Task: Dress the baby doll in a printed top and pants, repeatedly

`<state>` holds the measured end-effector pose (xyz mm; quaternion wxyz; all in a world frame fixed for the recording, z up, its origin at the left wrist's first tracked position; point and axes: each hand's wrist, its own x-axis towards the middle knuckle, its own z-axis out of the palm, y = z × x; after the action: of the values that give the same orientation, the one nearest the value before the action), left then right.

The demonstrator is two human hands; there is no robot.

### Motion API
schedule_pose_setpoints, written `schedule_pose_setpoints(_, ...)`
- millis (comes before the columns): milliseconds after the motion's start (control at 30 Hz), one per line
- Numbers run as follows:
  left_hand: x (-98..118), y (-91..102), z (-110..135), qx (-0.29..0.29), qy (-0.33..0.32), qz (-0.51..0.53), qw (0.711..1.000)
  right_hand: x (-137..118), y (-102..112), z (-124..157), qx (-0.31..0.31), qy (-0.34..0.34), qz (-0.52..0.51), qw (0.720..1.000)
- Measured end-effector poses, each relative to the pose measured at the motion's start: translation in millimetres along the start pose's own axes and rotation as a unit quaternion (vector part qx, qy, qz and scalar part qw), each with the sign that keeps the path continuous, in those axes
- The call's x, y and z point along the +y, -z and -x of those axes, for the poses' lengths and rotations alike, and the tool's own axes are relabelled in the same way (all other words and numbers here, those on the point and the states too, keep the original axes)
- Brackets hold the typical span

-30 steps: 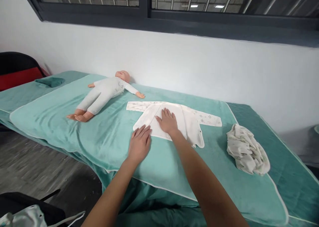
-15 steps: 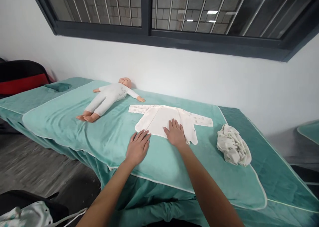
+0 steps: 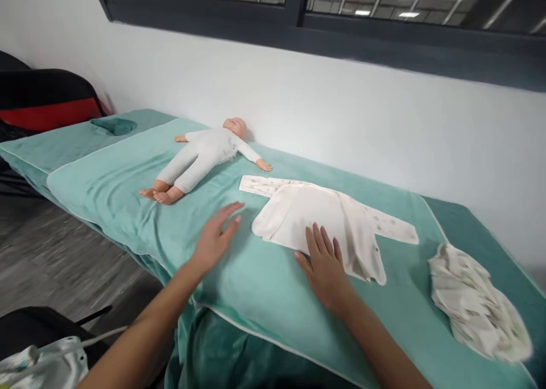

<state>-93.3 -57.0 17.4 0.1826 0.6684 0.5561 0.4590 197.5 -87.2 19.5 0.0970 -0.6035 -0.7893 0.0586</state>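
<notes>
A white baby garment (image 3: 328,218) lies spread flat on the teal towel (image 3: 128,190). My right hand (image 3: 324,264) rests flat at the garment's near hem, fingers stretched out and touching the cloth. Left of the garment, my left hand (image 3: 215,238) hovers open just above the towel, a little apart from the garment's edge. A baby doll (image 3: 205,153) in a pale suit lies on its back at the far side, near the wall.
A crumpled printed cloth (image 3: 473,306) sits at the right on the towel. A small dark green cloth (image 3: 114,125) lies far left. A red and black chair (image 3: 46,104) stands at the left end. Some pale fabric (image 3: 42,366) shows at the bottom left.
My left hand has lifted off the towel and slid left, away from the garment. My right hand has drawn back to the near hem. The view has shifted left.
</notes>
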Motion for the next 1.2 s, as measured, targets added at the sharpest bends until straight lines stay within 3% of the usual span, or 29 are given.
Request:
schedule_pose_setpoints(67,-25.6,34.6,-39.0,0.060,-0.039,-0.084,0.994,-17.0,8.0,-58.2,-0.007,0.022,-0.076,0.997)
schedule_pose_setpoints(133,-59.2,66.0,-77.9,0.066,-0.048,-0.188,0.979,-37.8,9.6,-134.8,0.003,0.021,-0.161,0.987)
schedule_pose_setpoints(267,-123.8,108.5,-140.6,0.003,0.076,-0.306,0.949,-81.3,-9.6,-301.7,0.005,-0.017,-0.294,0.956)
schedule_pose_setpoints(400,-149.7,129.4,-184.4,-0.064,0.185,-0.252,0.948,-114.5,-35.2,-427.5,-0.011,-0.091,-0.352,0.931)
schedule_pose_setpoints(467,-149.6,135.4,-201.0,-0.078,0.248,-0.178,0.949,-127.5,-41.5,-466.4,-0.029,-0.073,-0.385,0.919)
schedule_pose_setpoints(567,-144.1,135.5,-216.5,-0.097,0.347,0.031,0.932,-143.0,-40.6,-496.4,-0.043,-0.013,-0.427,0.903)
schedule_pose_setpoints(667,-134.8,120.9,-217.3,-0.101,0.392,0.202,0.892,-146.1,-27.8,-493.2,-0.054,-0.011,-0.435,0.899)
schedule_pose_setpoints(800,-102.0,84.1,-196.6,-0.118,0.352,0.298,0.879,-117.5,9.6,-444.9,-0.055,-0.010,-0.402,0.914)
schedule_pose_setpoints(933,-36.4,37.1,-159.3,-0.107,0.289,0.356,0.882,-53.6,66.8,-369.2,-0.026,-0.003,-0.355,0.934)
schedule_pose_setpoints(1033,21.3,-6.8,-123.9,-0.137,0.270,0.408,0.861,6.4,105.9,-306.6,-0.002,-0.037,-0.313,0.949)
schedule_pose_setpoints(1100,55.0,-38.9,-98.9,-0.168,0.278,0.454,0.830,44.4,120.5,-265.7,0.002,-0.049,-0.289,0.956)
schedule_pose_setpoints(1200,89.1,-84.7,-65.7,-0.205,0.303,0.489,0.792,88.9,120.3,-213.4,0.005,-0.069,-0.261,0.963)
